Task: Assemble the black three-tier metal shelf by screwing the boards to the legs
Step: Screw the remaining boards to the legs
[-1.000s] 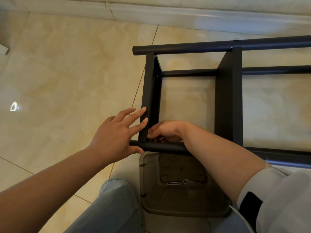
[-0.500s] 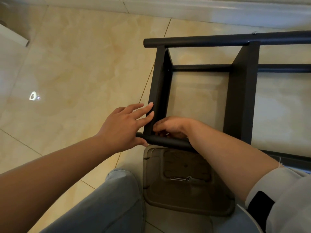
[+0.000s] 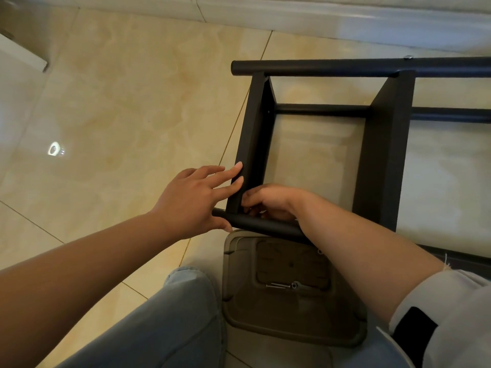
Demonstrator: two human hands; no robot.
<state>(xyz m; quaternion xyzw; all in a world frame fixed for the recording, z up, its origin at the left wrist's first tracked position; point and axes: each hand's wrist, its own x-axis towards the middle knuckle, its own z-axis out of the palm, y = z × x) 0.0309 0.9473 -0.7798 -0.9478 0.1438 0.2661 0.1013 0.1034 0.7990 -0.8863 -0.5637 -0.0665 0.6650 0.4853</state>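
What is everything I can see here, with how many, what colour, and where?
Shelf legs: three visible, black round tubes, lying across the floor at the top, the middle and nearest the person.
Shelf boards: two visible, black, standing on edge between the legs.
Plastic stool: one, grey-brown, under the near leg by the person's knee.
Screws: a few, silver, lying on the stool with a small metal part; exact count unclear.
Floor tiles: beige, glossy, all around.
Baseboard: one, pale, along the top.
Left hand: one, fingers straight against the left board, thumb at the near leg.
Right hand: one, fingers curled at the board-leg corner; what they hold is hidden.
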